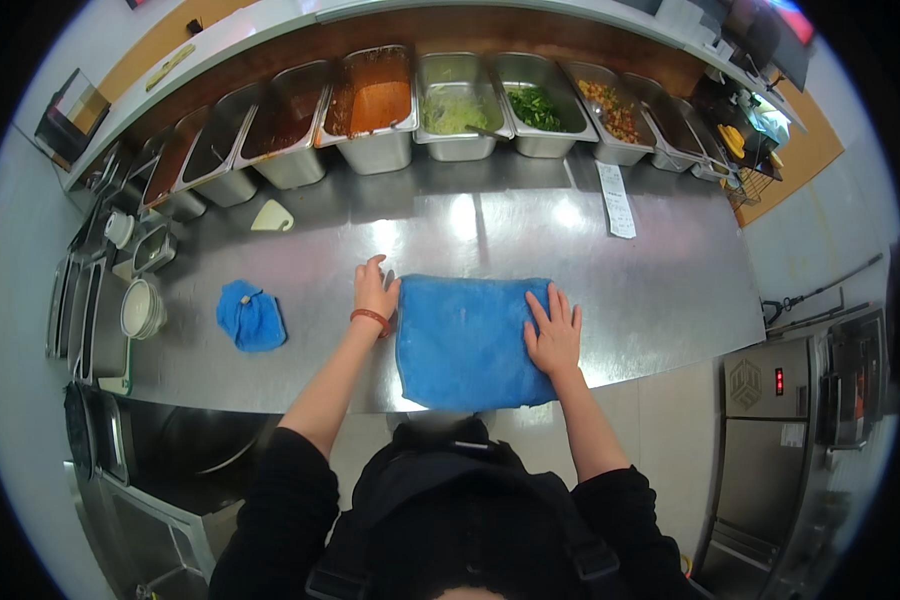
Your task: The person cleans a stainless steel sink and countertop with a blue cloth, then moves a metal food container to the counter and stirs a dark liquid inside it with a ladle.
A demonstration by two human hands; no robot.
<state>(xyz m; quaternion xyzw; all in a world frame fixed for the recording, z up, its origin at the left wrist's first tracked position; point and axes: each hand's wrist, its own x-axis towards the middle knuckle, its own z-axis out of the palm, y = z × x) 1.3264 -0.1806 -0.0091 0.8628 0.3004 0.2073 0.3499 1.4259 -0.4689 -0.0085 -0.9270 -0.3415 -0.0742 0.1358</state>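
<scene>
A blue cloth towel [472, 345] lies spread in a rough rectangle on the stainless steel worktop [660, 285], its near edge at the counter's front. My right hand [555, 337] rests flat on the towel's far right corner with the fingers apart. Beside the far left corner is my left hand [375, 292], a reddish bracelet on its wrist; the thumb side is against or very near the towel edge. Neither hand grips anything that I can see. Further left, a second, crumpled blue cloth [251, 316] lies on the steel.
Steel food pans line the back, among them an orange-red sauce pan [375, 105] and a chopped greens pan [536, 109]. A cream scraper [273, 216] and a printed paper slip [616, 201] lie before them. Stacked bowls [141, 309] stand left; a steel cabinet [765, 450] is at right.
</scene>
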